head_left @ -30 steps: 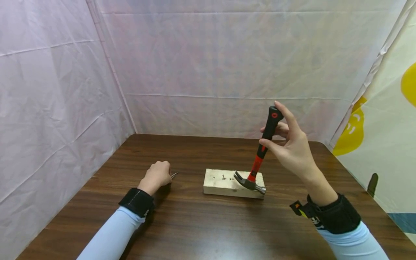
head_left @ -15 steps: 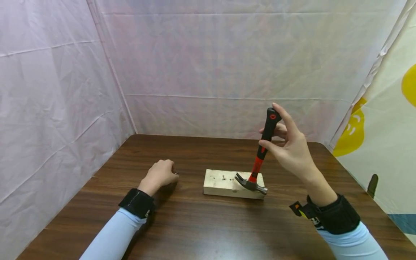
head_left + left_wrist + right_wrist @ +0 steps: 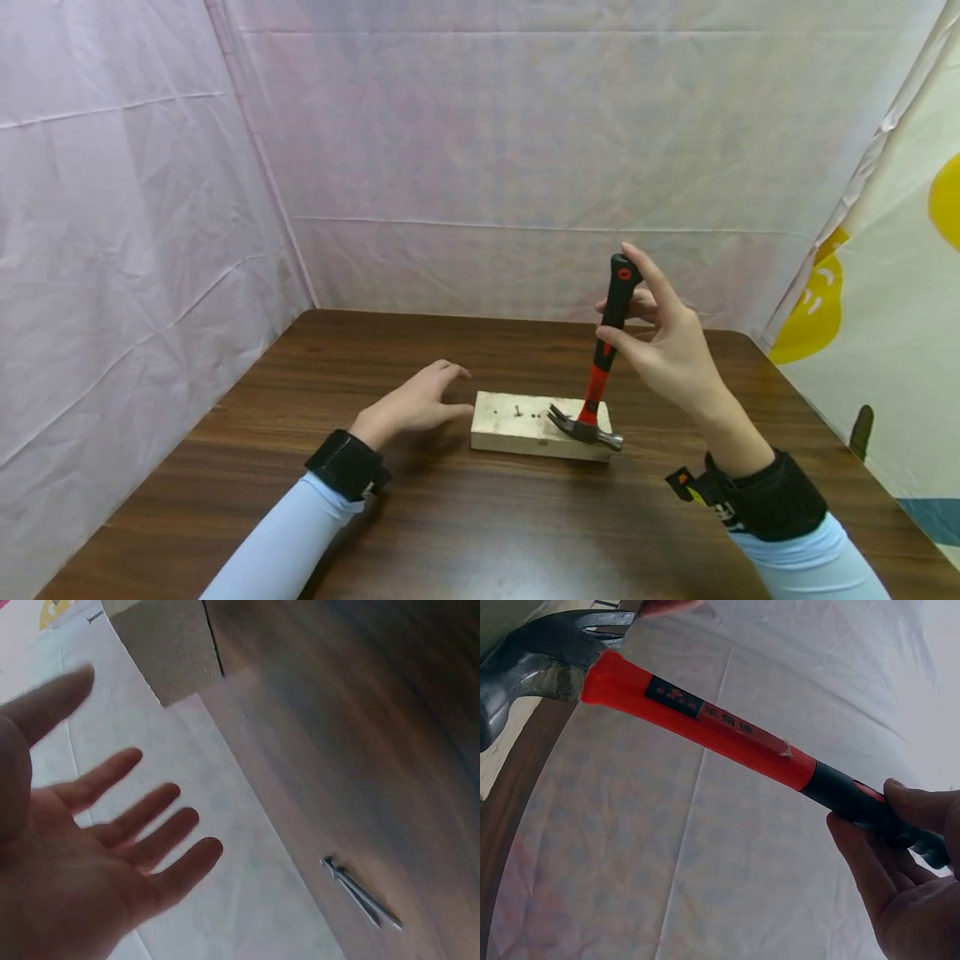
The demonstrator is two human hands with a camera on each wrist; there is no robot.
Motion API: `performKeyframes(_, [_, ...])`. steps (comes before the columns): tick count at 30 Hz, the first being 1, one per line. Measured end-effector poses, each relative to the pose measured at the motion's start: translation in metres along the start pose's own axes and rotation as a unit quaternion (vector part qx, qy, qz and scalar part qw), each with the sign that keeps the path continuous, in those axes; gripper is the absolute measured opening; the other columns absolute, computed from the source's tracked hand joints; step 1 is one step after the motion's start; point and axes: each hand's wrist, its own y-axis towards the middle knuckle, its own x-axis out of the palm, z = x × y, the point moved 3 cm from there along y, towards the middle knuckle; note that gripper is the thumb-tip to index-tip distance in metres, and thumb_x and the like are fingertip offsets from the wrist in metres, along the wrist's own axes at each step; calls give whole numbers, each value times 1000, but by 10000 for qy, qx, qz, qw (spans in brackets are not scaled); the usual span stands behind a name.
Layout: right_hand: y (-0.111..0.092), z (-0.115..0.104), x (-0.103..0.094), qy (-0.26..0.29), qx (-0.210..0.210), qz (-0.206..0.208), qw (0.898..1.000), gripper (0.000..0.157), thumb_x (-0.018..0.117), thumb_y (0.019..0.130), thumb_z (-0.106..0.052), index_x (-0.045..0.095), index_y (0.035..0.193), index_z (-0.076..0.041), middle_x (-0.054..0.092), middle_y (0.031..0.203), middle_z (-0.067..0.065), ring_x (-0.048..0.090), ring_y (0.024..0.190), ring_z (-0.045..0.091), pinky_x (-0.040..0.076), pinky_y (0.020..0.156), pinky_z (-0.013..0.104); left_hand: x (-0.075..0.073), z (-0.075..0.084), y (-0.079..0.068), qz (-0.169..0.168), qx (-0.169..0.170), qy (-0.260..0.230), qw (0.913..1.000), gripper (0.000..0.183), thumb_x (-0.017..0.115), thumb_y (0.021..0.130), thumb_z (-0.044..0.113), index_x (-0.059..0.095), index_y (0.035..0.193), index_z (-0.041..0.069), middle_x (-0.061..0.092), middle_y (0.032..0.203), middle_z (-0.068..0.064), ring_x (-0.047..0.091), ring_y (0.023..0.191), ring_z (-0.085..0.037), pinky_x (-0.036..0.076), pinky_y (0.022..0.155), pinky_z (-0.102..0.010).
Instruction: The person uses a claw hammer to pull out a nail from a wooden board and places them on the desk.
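My right hand (image 3: 671, 354) holds a claw hammer (image 3: 597, 379) by its black grip, thumb and fingers on either side. The handle leans upright, head down at the right end of a pale wood block (image 3: 502, 437); whether the head touches the wood I cannot tell. A small nail (image 3: 517, 410) stands in the block's top, near a few dark holes. Beside the block's left end, my left hand (image 3: 416, 404) has its fingers spread and holds nothing. Two nails (image 3: 364, 896) lie together on the table in the left wrist view; in the head view they are hidden.
The brown wood-grain table (image 3: 480, 533) carries the block. Behind it hangs a pale sheet (image 3: 480, 150), with another sheet (image 3: 112, 250) at the left. A white sheet with yellow figures (image 3: 810, 312) hangs at the right.
My left hand has let go of the nails and moved right to the block's left end, its fingers opening out. The hammer in my right hand has shifted slightly and stands a little more upright.
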Motion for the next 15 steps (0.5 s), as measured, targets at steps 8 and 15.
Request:
performKeyframes(8, [1, 2, 0, -18, 26, -32, 10000, 95, 69, 79, 22, 26, 156, -13, 64, 104, 19, 66, 89, 18, 53, 75, 27, 11, 9, 8, -665, 498, -82, 9965, 70, 72, 90, 41, 46, 145, 9, 44, 139, -5, 46, 127, -19, 37, 101, -31])
performKeyframes(15, [1, 3, 0, -82, 81, -59, 9999, 95, 70, 80, 21, 26, 156, -14, 64, 104, 18, 66, 89, 21, 53, 74, 27, 15, 12, 12, -768, 659, -188, 9947, 71, 75, 88, 37, 46, 144, 5, 48, 137, -8, 49, 124, -22, 39, 98, -33])
